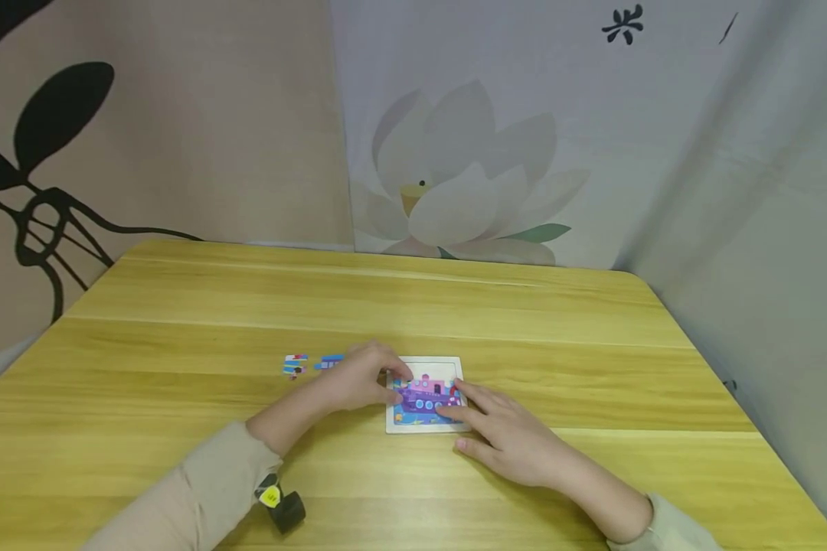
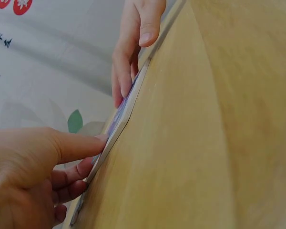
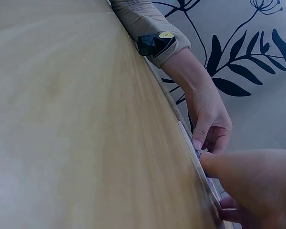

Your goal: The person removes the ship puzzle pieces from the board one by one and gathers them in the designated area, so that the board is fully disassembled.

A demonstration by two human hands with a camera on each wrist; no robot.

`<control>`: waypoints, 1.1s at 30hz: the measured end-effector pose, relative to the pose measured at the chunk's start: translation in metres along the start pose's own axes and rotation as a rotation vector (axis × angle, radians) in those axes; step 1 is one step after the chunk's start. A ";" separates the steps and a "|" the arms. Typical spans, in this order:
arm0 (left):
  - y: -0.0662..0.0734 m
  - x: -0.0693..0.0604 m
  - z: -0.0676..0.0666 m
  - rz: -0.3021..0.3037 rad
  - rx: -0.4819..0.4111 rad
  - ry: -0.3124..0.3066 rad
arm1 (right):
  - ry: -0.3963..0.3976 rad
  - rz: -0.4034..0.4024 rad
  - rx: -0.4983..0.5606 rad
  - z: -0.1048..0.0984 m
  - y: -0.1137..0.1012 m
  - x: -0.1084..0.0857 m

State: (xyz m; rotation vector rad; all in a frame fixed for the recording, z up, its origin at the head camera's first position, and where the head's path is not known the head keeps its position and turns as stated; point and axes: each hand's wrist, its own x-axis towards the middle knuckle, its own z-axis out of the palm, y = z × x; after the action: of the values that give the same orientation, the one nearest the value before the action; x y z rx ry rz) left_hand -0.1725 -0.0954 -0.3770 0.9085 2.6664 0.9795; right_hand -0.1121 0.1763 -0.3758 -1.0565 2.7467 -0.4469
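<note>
A white-framed puzzle board (image 1: 423,428) lies flat on the table, with a purple and pink ship picture (image 1: 423,403) filling its lower part; the upper part is bare white. My left hand (image 1: 361,376) reaches over the left side, its bent thumb and index finger touching the picture, spread apart. On the right side my right hand (image 1: 517,440) rests its extended fingertips on the picture, the thumb beside the frame. The left wrist view shows my left hand (image 2: 33,171) with its thumb on the board's edge (image 2: 126,114). No loose piece shows between the fingers.
Several small colourful pieces (image 1: 295,365) lie left of the board, and a blue piece (image 1: 329,361) lies partly behind my left hand. The wooden table (image 1: 386,298) ends at printed curtains (image 1: 248,130) at the back. A black wrist camera (image 1: 287,511) hangs by the left sleeve.
</note>
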 end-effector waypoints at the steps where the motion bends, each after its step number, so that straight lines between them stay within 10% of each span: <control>1: 0.000 0.000 0.000 0.000 -0.006 0.002 | -0.001 0.001 0.002 0.000 0.000 0.000; 33: 0.007 0.001 -0.002 -0.063 -0.107 -0.003 | -0.035 -0.074 -0.009 0.005 -0.007 0.010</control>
State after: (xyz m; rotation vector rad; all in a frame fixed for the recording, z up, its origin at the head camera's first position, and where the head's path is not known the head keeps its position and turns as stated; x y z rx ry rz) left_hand -0.1708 -0.0918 -0.3707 0.7986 2.5947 1.0929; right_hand -0.1134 0.1637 -0.3785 -1.1600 2.6889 -0.4222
